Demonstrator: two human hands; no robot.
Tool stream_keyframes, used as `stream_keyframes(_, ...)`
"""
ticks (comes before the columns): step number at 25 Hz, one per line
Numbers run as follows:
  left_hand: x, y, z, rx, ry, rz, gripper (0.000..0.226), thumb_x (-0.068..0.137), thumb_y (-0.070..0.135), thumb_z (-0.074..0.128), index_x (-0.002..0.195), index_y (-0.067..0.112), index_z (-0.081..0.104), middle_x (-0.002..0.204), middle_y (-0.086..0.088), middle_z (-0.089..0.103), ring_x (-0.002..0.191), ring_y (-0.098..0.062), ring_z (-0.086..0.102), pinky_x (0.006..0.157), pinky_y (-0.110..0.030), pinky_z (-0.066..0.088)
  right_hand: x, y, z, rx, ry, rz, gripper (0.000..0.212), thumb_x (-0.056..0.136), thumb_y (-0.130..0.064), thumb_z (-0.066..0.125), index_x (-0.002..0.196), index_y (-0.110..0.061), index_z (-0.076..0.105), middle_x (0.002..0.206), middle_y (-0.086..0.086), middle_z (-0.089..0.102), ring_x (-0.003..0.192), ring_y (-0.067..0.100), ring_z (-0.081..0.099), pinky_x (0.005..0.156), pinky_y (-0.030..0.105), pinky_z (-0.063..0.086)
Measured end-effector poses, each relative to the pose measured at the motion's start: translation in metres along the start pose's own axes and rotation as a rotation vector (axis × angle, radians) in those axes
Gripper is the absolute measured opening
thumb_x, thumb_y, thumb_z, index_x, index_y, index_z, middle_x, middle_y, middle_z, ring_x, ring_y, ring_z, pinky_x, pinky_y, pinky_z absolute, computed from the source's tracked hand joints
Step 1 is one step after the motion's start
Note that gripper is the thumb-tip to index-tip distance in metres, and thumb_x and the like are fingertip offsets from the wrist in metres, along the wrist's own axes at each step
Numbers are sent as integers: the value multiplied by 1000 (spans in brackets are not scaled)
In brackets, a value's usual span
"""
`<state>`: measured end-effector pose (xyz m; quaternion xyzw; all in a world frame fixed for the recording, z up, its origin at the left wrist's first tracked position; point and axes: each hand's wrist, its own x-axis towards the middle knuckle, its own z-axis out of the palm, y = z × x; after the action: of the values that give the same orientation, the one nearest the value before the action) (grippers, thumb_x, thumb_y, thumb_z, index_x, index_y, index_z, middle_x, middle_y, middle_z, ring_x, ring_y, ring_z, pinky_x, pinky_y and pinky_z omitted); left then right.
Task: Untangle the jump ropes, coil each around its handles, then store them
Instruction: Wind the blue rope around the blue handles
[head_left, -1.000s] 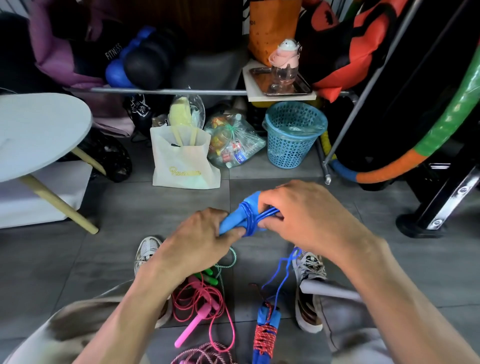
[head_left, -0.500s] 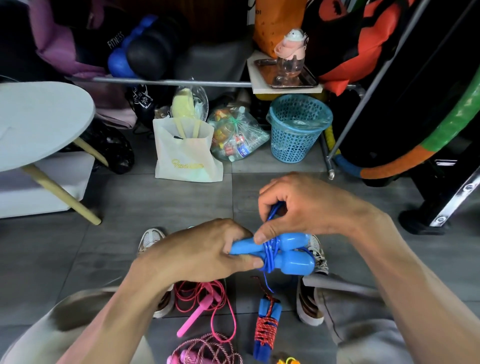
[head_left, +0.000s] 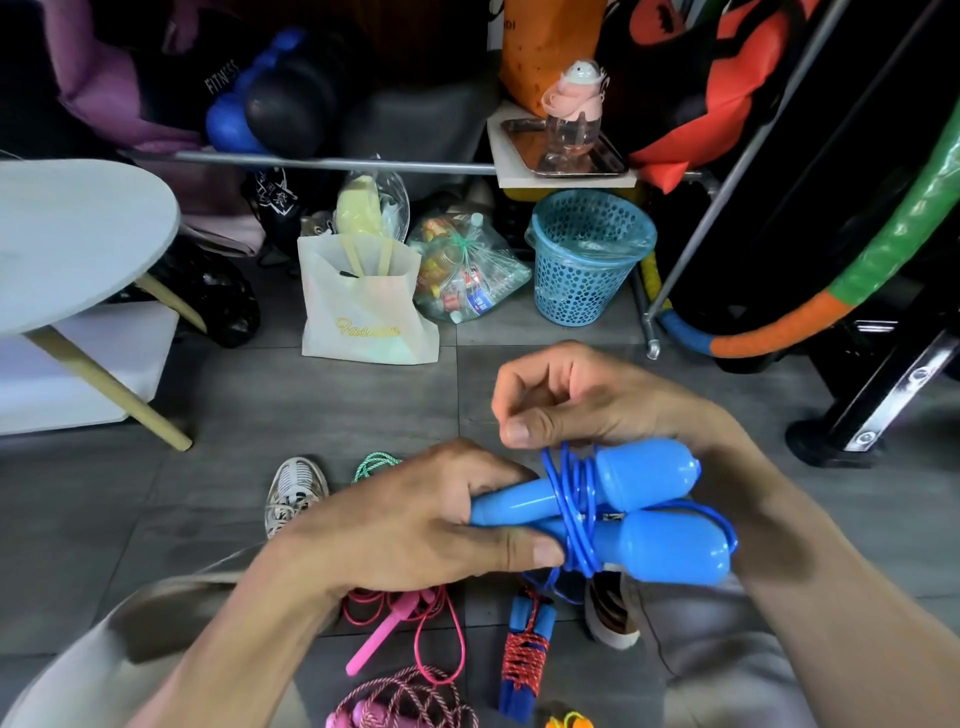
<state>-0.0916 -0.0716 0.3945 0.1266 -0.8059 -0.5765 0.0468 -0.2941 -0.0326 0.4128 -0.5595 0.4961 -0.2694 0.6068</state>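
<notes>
my left hand (head_left: 415, 525) grips the narrow ends of the two glossy blue plastic jump-rope handles (head_left: 639, 514), which lie side by side across the lower middle of the frame, bulbous ends to the right. the thin blue cord (head_left: 574, 514) is wound several turns around both at their waists. my right hand (head_left: 587, 400) sits just above the coil, thumb and curled fingers pinched together; whether cord is between them i cannot tell. below, on the grey tiled floor (head_left: 311, 405), lie a pink rope with a pink handle (head_left: 387, 631) and a blue-handled pair bound in red-and-white rope (head_left: 524, 649). a blue perforated plastic basket (head_left: 587, 260) stands at upper centre-right.
</notes>
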Motion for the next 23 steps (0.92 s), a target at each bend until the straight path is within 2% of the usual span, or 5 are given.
stream_keyframes(4,-2,2,1,-394,234,49,9,76,12,75,78,9,67,61,7,52,50,-6,41,46,-16,34,8,16,17,54,507,158,57,94,10,49,45,-17,44,28,-9,43,29,0,45,48,10,43)
stream_keyframes(11,14,-19,-8,-322,810,-175,19,86,18,72,82,2,63,56,1,39,45,-9,30,40,-16,26,35,16,29,83,580,-29,19,89,-13,55,74,-4,63,49,-6,38,41,2,30,41,15,24)
stream_keyframes(16,19,-23,-6,111,953,-241,33,88,17,67,60,18,49,47,10,41,45,-10,32,44,-19,27,33,25,38,-767,571,-87,20,99,-29,50,84,-17,51,68,2,58,67,24,51,58,37,30)
stream_keyframes(20,26,-27,-2,495,908,-370,30,87,32,64,69,18,46,58,2,45,67,-35,51,56,-32,30,25,17,40,-921,590,-22,16,99,-30,48,87,-20,49,91,12,64,93,35,58,70,39,38)
stream_keyframes(23,29,-29,3,537,818,-434,37,89,37,60,65,18,39,60,-2,46,72,-40,55,58,-32,32,18,14,38,-1097,523,18,10,96,-24,49,96,-17,56,96,11,62,96,34,61,73,39,45)
